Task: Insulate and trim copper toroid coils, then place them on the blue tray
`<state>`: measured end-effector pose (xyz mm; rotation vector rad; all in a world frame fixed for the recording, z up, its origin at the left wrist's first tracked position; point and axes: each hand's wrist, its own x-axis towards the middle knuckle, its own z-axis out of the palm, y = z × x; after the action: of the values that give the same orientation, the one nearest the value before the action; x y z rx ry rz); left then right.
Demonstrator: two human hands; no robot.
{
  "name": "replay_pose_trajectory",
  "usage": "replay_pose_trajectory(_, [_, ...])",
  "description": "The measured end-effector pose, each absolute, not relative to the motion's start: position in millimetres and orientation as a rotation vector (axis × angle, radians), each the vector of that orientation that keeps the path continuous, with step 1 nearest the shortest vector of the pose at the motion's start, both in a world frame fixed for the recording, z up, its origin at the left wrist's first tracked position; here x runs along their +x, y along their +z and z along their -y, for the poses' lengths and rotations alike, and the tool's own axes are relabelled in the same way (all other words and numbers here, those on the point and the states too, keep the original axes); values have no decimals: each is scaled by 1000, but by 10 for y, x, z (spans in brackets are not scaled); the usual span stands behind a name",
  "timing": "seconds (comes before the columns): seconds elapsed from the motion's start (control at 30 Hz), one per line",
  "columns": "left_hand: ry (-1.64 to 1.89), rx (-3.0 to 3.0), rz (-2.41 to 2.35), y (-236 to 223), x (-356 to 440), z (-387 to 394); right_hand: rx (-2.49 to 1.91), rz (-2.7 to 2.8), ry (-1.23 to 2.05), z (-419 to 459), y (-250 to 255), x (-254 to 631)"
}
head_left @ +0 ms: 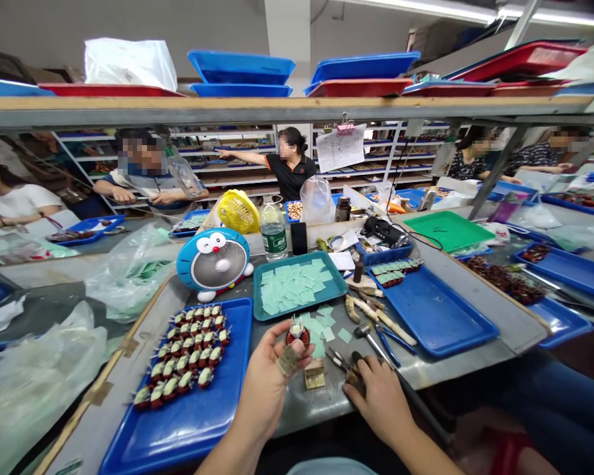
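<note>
The left hand is pinching a small wound coil between thumb and fingers, holding it up above the bench, with a tan strip lying against the thumb. The work in hand is centring on this coil and strip. The right hand is curling closed around a dark object, though the fingers hide too much to tell what it is. Steel snips are poking out just beside that hand, and a small stack of tan strips is sitting on the bench between both hands. Loose green squares are scattering across the bench just past the coil.

To the left, a blue tray is carrying rows of finished coils. Ahead, a teal tray is holding more green squares, and blue-handled pliers are lying near the right hand, before a second blue tray. Beyond, a cartoon desk fan and a water bottle are standing on the bench. Farther off, a co-worker is stretching out an arm, under a shelf stacked with blue and red trays.
</note>
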<state>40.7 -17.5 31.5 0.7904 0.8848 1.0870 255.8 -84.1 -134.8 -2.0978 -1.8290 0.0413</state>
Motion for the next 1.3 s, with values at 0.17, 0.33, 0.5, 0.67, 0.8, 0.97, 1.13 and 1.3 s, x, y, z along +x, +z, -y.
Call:
replay_pose_trajectory(0.17, [1084,752,-896,304,428,87,-2077,1836,27,861,-1354,2564])
replay_pose_trajectory(0.33, [1078,789,-903,263,409,-67,-2027,1877,77,832,-1410,2675])
replay_pose_trajectory(0.5, [1125,915,-937,206,381,-215,-1978,1898,112,780,-1499,2810])
replay_pose_trajectory(0.67, [1153,1011,-1011,235,375,-257,-1926,1622,326,860,-1483,2880])
replay_pose_trajectory(0.8, [1123,1078,-1003,278,377,-189,-1781,956,902,1034,-1245,2888])
replay_pose_trajectory(0.97, [1052,1077,-896,206,404,-115,-1183,332,1498,1116,-768,2760])
replay_pose_trajectory(1.13, [920,1420,-974,30,313,-182,-1494,1063,1270,915,-312,2774])
replay_pose_trajectory(1.3, [864,1698,-1017,-79,184,-246,-1625,1887,626,603,17,2702])
